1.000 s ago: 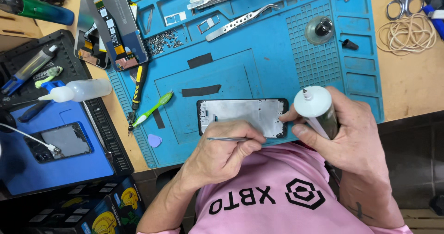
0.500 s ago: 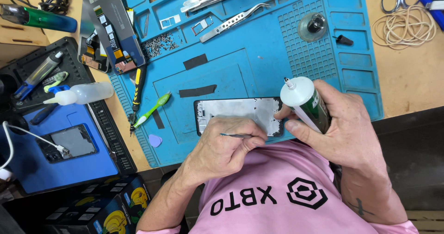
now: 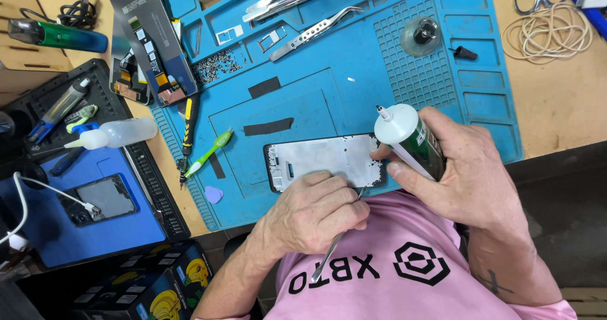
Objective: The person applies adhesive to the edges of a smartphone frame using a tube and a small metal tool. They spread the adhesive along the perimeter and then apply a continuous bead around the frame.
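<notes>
Change: I see the tweezers (image 3: 335, 247) swung since the earlier frame — then flat across the frame (image 3: 324, 161), now steep, the tail toward 7 o'clock.
Left hand (image 3: 314, 210): pinches the tweezers, resting on the frame's near edge.
Right hand (image 3: 456, 169): wrapped round the tube (image 3: 410, 140) — nozzle toward 10 o'clock.
Frame: on the mat (image 3: 354, 92), long axis 9 to 3.

A: What's being held in the L hand (image 3: 314, 214)?
B: Metal tool (image 3: 335, 247), tip being pressed at the phone frame (image 3: 324, 161) edge.
A: R hand (image 3: 458, 174)?
B: Glue tube (image 3: 410, 140), being gripped over the blue mat (image 3: 404, 73).
</notes>
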